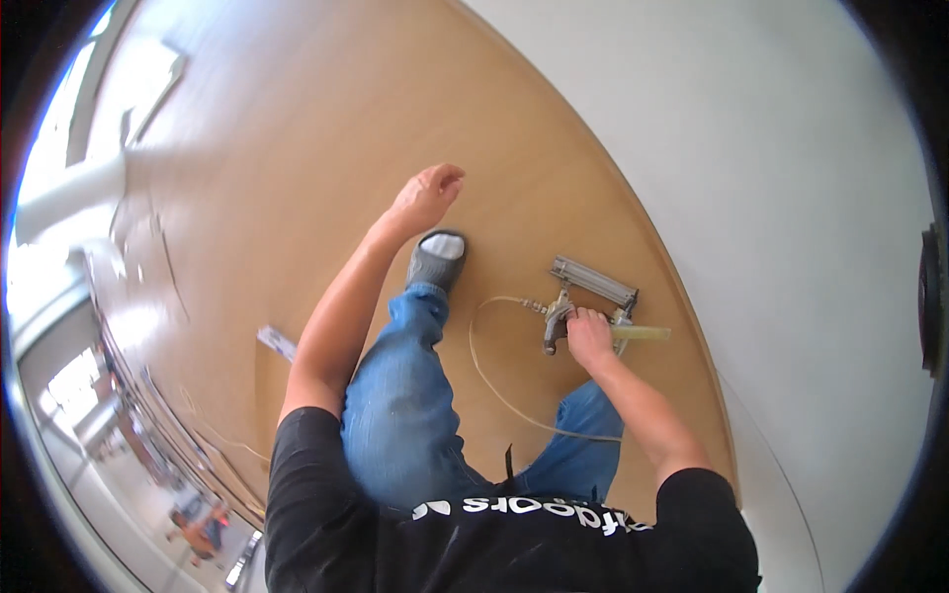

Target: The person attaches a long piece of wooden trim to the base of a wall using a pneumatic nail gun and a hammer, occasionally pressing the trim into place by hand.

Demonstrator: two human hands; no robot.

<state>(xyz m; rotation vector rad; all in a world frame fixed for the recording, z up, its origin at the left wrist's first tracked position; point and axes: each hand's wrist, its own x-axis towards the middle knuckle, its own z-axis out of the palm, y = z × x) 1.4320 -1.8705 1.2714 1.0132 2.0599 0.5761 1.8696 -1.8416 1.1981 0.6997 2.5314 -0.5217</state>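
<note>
My right hand is closed around the handle of a hammer, whose pale yellowish end sticks out to the right and whose dark head shows at the left. Right beside it, partly behind the hand, is an air nailer with a long silver magazine. A thin pale air hose runs from its fitting, loops left and crosses my right thigh. Farther forward, my left hand hovers above the brown board floor, just past my grey shoe. Its fingers are curled together; whatever they may hold is hidden.
A pale wall rises along the right edge of the brown board surface. A small white and blue item lies beside my left arm. Toward the far left are bright windows, a pale duct and a distant person lower down.
</note>
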